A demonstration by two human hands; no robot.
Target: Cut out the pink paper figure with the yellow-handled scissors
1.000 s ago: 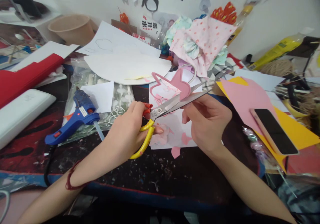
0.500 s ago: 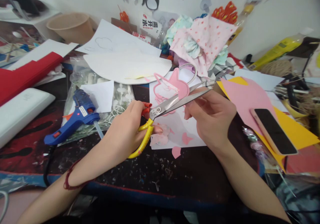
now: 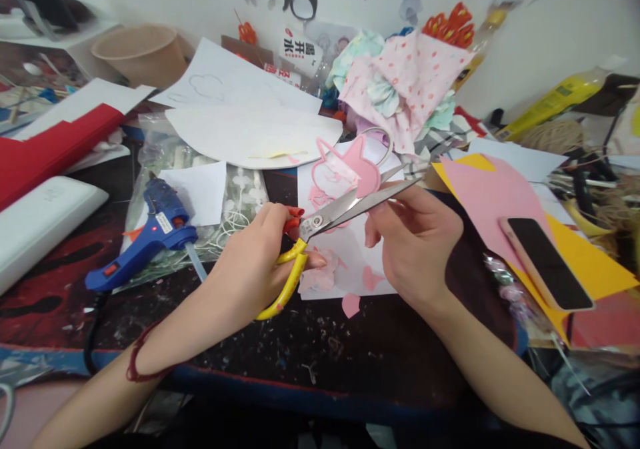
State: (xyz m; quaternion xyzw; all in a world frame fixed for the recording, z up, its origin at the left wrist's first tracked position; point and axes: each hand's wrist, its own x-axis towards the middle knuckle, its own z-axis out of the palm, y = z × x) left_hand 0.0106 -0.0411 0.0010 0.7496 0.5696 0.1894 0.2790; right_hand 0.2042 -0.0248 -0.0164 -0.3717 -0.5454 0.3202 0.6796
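My left hand [image 3: 255, 255] is closed around the handles of a pair of scissors [image 3: 327, 221], with yellow-covered grips and red bits by the fingers. Its blades are parted and point right, towards my right hand [image 3: 417, 235]. That hand has bent fingers, partly behind the blades, and pinches a pink paper cutout [image 3: 369, 175] with pointed, ear-like corners and an open outline; the exact grip is hidden. The cutout lies against the upper blade. Below are a white sheet [image 3: 357, 279], pink scraps [image 3: 351, 305] and a crumpled pale pink piece [image 3: 320, 277].
On the left lie a blue glue gun [image 3: 163, 225], a plastic bag [image 3: 240, 195] and a white box-like object [image 3: 50, 222]. Behind are a white rounded board [image 3: 250, 135] and a dotted pink cloth [image 3: 410, 82]. A phone [image 3: 547, 262] rests on coloured paper at right.
My right hand has shifted slightly left and turned. The pink cutout has turned and moved a little right against the blades. The left hand and scissors have stayed nearly still.
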